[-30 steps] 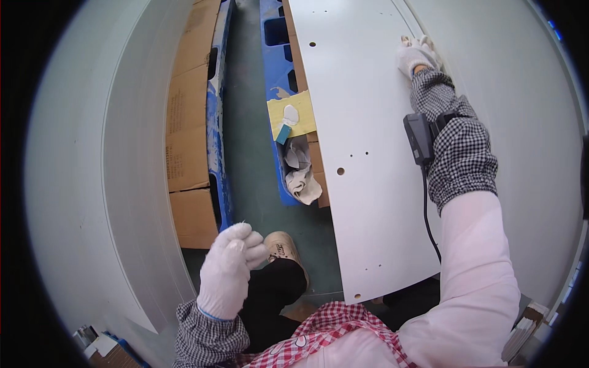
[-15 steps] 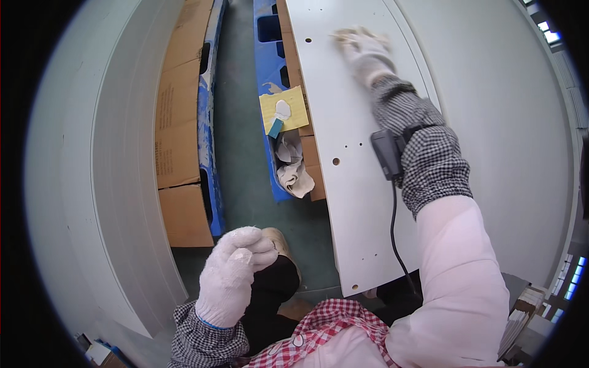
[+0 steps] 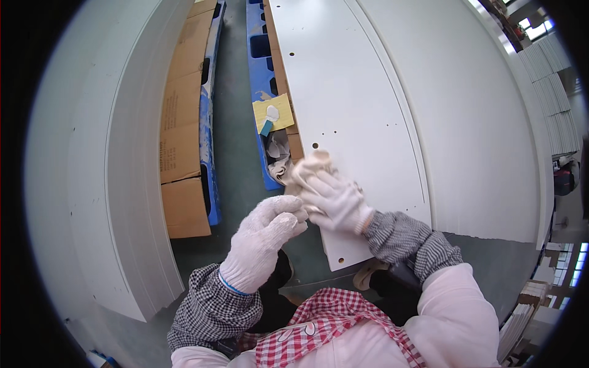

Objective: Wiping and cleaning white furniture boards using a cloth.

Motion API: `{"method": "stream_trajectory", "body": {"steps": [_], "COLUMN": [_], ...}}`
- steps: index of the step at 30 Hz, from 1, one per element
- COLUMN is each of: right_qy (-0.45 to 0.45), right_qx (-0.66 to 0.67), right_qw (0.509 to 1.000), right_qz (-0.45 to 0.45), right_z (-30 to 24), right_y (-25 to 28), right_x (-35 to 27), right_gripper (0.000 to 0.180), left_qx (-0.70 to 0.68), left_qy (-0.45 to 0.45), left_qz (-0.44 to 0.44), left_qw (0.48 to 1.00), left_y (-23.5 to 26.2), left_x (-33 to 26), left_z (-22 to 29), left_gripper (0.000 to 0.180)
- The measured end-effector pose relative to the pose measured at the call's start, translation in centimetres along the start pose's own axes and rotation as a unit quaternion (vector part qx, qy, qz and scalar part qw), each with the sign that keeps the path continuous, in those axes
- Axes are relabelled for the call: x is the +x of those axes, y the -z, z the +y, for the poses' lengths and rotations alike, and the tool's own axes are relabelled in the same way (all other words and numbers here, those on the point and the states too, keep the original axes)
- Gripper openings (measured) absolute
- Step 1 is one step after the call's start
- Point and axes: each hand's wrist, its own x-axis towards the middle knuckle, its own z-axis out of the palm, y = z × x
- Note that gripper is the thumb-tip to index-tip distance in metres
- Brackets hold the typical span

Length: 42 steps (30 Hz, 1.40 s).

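The right hand (image 3: 337, 202) closes on a beige cloth (image 3: 315, 162) at the left edge of the white panel (image 3: 350, 80); whether the curled left hand (image 3: 261, 239) holds anything, I can't tell. Flat, even pressure should help.

Below you spread a dull green floor (image 3: 233, 122); off to your right, windows (image 3: 541, 29) glowed near a pale stack (image 3: 549, 92).
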Motion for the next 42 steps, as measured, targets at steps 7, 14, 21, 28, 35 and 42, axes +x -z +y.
{"method": "stream_trajectory", "body": {"steps": [7, 14, 21, 28, 35, 42], "right_qy": [-0.408, -0.328, -0.107, -0.484, -0.153, -0.171], "right_qx": [-0.105, -0.179, -0.020, -0.391, -0.024, -0.126], "right_qw": [0.906, 0.924, 0.994, 0.750, 0.984, 0.974], "right_qz": [0.036, 0.085, 0.027, 0.224, 0.090, 0.074], "right_z": [8.3, 0.9, -8.7, 1.3, -12.8, -5.9], "right_y": [3.0, -3.6, 1.0, 0.1, -2.0, 1.7], "right_x": [-18.0, -6.4, -14.6, -25.8, -14.7, -22.5], "right_gripper": [0.050, 0.078, 0.036, 0.056, 0.034, 0.029], "left_qx": [0.065, 0.116, 0.100, 0.208, 0.239, 0.322], "left_qy": [-0.037, -0.081, -0.083, -0.078, -0.082, -0.038], "left_qz": [0.015, -0.009, 0.033, 0.016, -0.005, 0.021], "left_qw": [0.997, 0.990, 0.991, 0.975, 0.968, 0.946], "left_y": [-1.4, -3.5, -3.0, -3.7, -4.3, -3.6], "left_x": [-0.9, 0.8, 1.3, 3.1, 3.9, 2.3], "left_z": [0.2, -1.8, -3.8, -5.3, -5.7, -5.5], "left_gripper": [0.042, 0.036, 0.034, 0.034, 0.018, 0.034]}}
